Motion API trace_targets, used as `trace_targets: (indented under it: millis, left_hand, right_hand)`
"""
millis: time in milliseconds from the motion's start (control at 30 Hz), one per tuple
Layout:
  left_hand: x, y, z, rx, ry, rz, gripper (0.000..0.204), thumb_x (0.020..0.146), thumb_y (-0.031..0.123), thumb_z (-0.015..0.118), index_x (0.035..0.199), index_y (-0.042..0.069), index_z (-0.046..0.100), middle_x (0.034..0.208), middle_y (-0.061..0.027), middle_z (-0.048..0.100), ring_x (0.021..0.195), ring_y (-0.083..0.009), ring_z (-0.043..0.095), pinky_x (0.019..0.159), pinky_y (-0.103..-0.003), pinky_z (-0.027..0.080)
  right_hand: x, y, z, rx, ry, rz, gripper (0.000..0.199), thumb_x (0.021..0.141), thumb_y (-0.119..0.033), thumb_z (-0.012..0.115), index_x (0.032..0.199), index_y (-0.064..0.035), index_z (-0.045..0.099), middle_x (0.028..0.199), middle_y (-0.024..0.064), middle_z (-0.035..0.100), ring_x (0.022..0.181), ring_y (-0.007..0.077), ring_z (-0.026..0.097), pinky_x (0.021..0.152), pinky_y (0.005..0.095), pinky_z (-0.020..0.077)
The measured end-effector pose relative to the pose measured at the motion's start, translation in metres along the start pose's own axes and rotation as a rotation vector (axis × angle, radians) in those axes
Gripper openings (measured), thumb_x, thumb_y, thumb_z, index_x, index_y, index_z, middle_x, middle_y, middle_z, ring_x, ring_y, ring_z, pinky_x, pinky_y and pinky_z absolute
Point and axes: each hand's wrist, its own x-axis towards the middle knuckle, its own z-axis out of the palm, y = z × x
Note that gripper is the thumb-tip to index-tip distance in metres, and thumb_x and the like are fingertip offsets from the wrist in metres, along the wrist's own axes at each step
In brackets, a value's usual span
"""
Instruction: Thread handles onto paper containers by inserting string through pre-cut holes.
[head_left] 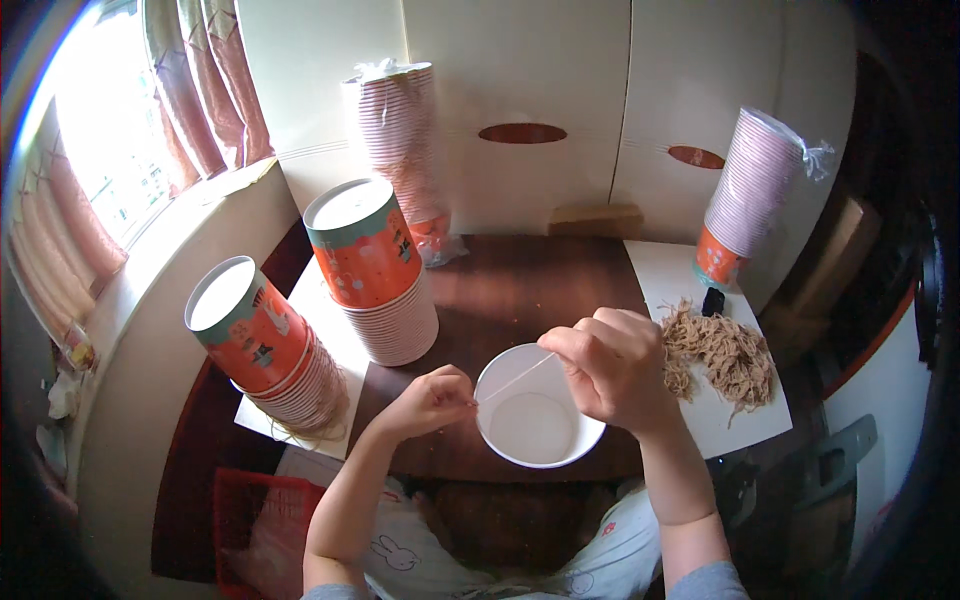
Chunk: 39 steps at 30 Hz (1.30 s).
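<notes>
A thin pale string (518, 379) is stretched between my two hands above a white paper bucket (590, 430). My left hand (432, 404), at the bucket's left rim, pinches the lower end of the string. Higher up, over the bucket's right side, my right hand (612, 366) pinches the other end between thumb and fingers. The bucket stands upright near the table's front edge, and its white bottom shows. Beside my right hand, a heap of tan strings (735, 365) lies on a white board (748, 428).
Two stacks of orange paper buckets, one nearer (255, 335) and one farther (370, 260), stand at the left. Plastic-wrapped stacks rise at the back left (395, 150) and back right (745, 190). A red basket (255, 520) sits below the brown table (500, 290).
</notes>
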Motion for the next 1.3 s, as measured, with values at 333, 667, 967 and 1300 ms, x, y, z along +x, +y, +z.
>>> trace_targets:
  millis: [333, 667, 967, 1300]
  left_hand:
    - [-0.001, 0.008, 0.001, 0.052, -0.002, 0.062, 0.016, 0.072, 0.011, 0.065, 0.085, 0.004, 0.060, 0.084, -0.0043, 0.052, 0.077, -0.0118, 0.050, 0.065, -0.023, 0.040]
    - [0.006, -0.011, 0.002, -0.080, -0.102, 0.035, 0.009, 0.075, 0.008, 0.063, 0.077, 0.001, 0.060, 0.083, -0.0051, 0.052, 0.080, -0.0142, 0.052, 0.070, -0.024, 0.043]
    - [0.002, 0.024, -0.010, -0.450, -0.222, -0.336, 0.023, 0.079, 0.021, 0.059, 0.088, -0.001, 0.061, 0.071, -0.0045, 0.061, 0.072, -0.0092, 0.056, 0.060, -0.021, 0.044]
    - [0.057, -0.013, 0.024, -0.143, 0.086, -0.216, 0.031, 0.076, 0.013, 0.058, 0.103, -0.001, 0.053, 0.082, -0.0045, 0.058, 0.074, -0.0089, 0.053, 0.067, -0.023, 0.044]
  right_hand:
    - [0.000, -0.003, 0.008, 0.128, 0.008, 0.107, 0.025, 0.063, 0.000, 0.057, 0.085, -0.0087, 0.052, 0.061, 0.0028, 0.050, 0.049, 0.0189, 0.049, 0.043, 0.0307, 0.0382]
    - [-0.005, 0.011, 0.006, 0.060, 0.038, 0.122, 0.023, 0.065, -0.001, 0.057, 0.086, -0.0094, 0.052, 0.059, 0.0027, 0.047, 0.049, 0.0190, 0.047, 0.043, 0.0302, 0.0378]
    - [-0.018, 0.046, -0.021, 1.032, 0.307, 0.997, 0.017, 0.080, -0.007, 0.050, 0.097, -0.0059, 0.044, 0.060, -0.0061, 0.039, 0.048, -0.0003, 0.029, 0.042, 0.0149, 0.0232]
    - [-0.022, 0.045, -0.038, 1.462, 0.335, 1.051, 0.015, 0.078, -0.008, 0.049, 0.092, -0.0058, 0.053, 0.067, 0.0013, 0.049, 0.041, 0.0018, 0.029, 0.036, 0.0161, 0.0204]
